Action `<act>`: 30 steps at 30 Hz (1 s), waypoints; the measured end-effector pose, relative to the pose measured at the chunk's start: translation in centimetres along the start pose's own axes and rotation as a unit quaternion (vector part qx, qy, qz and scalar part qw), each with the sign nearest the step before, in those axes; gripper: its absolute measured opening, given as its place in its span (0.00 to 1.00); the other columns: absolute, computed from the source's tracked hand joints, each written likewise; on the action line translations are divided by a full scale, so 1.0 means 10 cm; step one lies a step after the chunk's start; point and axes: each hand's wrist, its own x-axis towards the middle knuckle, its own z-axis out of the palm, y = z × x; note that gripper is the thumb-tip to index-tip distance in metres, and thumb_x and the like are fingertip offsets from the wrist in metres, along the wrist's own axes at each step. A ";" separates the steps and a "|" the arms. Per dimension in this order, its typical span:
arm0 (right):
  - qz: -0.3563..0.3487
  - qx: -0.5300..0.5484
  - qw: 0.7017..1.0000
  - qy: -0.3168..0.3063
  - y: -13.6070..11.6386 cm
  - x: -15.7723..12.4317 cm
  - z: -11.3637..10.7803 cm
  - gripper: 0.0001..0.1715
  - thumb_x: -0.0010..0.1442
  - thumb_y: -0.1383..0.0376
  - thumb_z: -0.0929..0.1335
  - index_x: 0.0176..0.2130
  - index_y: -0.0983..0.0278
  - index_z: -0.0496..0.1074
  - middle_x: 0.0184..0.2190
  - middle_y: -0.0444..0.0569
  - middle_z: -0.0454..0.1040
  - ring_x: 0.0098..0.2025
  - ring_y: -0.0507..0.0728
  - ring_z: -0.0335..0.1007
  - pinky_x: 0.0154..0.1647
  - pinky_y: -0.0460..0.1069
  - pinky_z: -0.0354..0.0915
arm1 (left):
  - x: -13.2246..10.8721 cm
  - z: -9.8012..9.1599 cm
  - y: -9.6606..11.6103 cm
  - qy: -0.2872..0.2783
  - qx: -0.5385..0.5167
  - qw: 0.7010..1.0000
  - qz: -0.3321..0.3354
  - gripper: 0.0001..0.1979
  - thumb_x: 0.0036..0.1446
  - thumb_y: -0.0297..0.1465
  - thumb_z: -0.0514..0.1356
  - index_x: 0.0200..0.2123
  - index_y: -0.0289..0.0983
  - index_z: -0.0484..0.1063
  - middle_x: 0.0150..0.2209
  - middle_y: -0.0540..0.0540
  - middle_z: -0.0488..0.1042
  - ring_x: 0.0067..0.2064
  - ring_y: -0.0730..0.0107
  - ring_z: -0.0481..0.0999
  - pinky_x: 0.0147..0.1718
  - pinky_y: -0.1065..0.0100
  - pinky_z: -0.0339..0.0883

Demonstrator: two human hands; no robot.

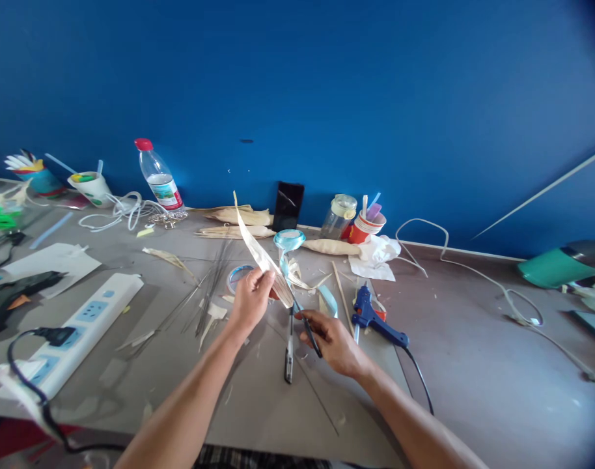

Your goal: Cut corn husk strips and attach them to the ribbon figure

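My left hand pinches a long, pale strip of dried corn husk, its narrow tip pointing up and its wide end slanting down to the right. My right hand is closed around a slender black tool, whose far end meets the husk's lower edge; its exact kind I cannot tell. Below the husk lies a utility knife, between my hands. A roll of light blue ribbon is just beyond the husk. To the right of my right hand rests a blue glue gun.
A white power strip lies at left, near thin wires. Along the blue wall stand a bottle, a black phone, a jar and red cups. More husks lie there. A white cable crosses the right side.
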 end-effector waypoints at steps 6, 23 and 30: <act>-0.006 -0.008 1.000 0.012 0.06 0.01 0.01 0.19 0.56 0.63 0.65 0.47 0.67 0.70 0.24 0.42 0.65 0.25 0.49 0.57 0.27 0.45 0.57 | 0.01 -0.01 -0.03 0.004 0.008 1.000 0.004 0.14 0.57 0.38 0.53 0.27 0.36 0.70 0.25 0.49 0.70 0.24 0.72 0.69 0.23 0.73 0.63; 0.012 0.097 0.995 -0.037 -0.03 -0.03 -0.04 0.28 0.55 0.49 0.67 0.46 0.67 0.68 0.23 0.41 0.60 0.24 0.49 0.53 0.24 0.45 0.51 | 0.00 -0.03 0.05 0.033 0.077 0.996 0.040 0.14 0.57 0.35 0.52 0.21 0.38 0.61 0.18 0.54 0.61 0.21 0.76 0.61 0.21 0.74 0.53; -0.001 0.197 0.979 0.061 0.04 -0.03 -0.12 0.31 0.51 0.45 0.68 0.44 0.66 0.69 0.21 0.42 0.63 0.25 0.51 0.58 0.26 0.47 0.56 | 0.02 -0.06 0.02 0.059 0.064 0.996 0.034 0.15 0.58 0.37 0.52 0.21 0.38 0.62 0.18 0.53 0.60 0.21 0.74 0.62 0.21 0.73 0.54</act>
